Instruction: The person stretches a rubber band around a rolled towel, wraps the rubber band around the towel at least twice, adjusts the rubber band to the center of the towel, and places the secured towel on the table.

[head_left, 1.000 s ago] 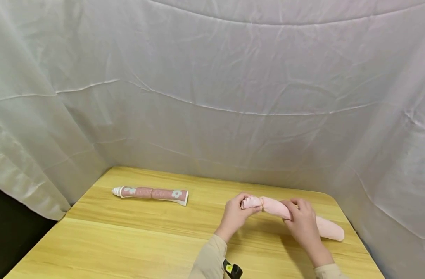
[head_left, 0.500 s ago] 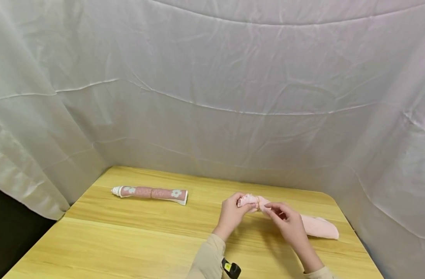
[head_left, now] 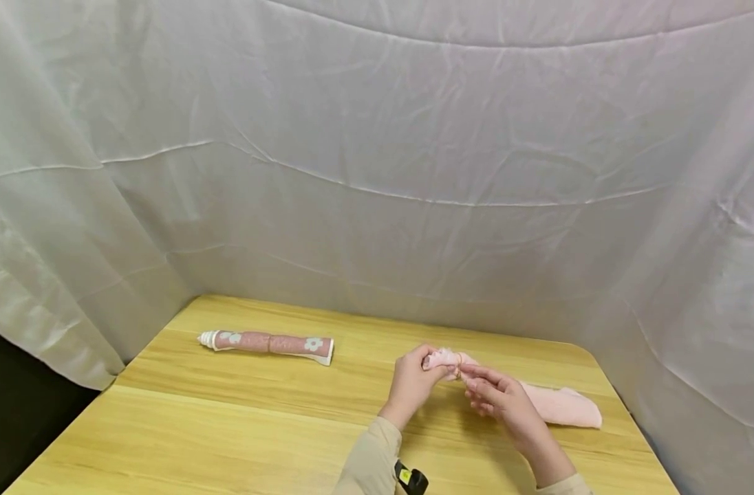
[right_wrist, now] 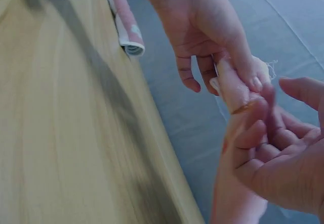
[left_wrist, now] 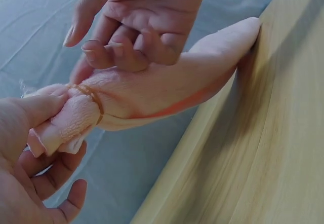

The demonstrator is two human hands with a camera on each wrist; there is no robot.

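A rolled pale pink towel slants across the right part of the table, its far right end down on the wood and its left end lifted. My left hand pinches that gathered left end between thumb and fingers. Close to the pinch, a thin orange-brown rubber band cinches the towel. My right hand is at the band, palm turned up in the left wrist view, with its index finger against the towel's far side. Its thumb stands apart from the towel, and the other fingers are loosely bent.
Toward the back left of the wooden table lies a second rolled towel, dusky pink with pale flowers, banded at its middle. Pale grey curtains hang behind the table and along both sides.
My right hand has let go of the towel's middle and moved left to the band, its palm turning up. The left hand keeps its pinch; the towel's right end shifted slightly left.
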